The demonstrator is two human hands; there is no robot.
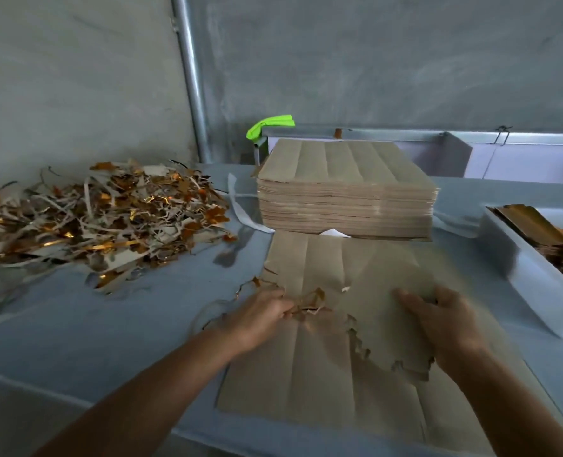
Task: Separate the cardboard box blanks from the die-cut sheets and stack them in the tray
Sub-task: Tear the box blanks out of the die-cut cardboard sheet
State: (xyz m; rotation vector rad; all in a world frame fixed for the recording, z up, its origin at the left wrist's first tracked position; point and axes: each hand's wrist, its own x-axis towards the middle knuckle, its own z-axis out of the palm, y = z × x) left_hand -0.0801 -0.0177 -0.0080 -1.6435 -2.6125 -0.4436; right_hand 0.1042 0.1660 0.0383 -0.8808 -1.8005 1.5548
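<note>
A brown die-cut cardboard sheet (pixel 323 374) lies flat on the table in front of me. My left hand (pixel 260 316) pinches a ragged strip of gold-edged scrap (pixel 309 305) at the sheet's middle. My right hand (pixel 445 321) grips the right edge of a loosened box blank (pixel 385 308) with a jagged lower edge, lifted slightly off the sheet. A thick stack of die-cut sheets (pixel 344 199) stands behind. The white tray (pixel 534 275) at the right holds several brown and gold blanks (pixel 550 239).
A big heap of gold and white scrap trimmings (pixel 98 212) covers the table's left side. A white paper strip (pixel 243 209) lies beside the stack. A neon green cloth (pixel 270 125) hangs on a metal rail at the back wall. A pipe (pixel 191 77) runs up the wall.
</note>
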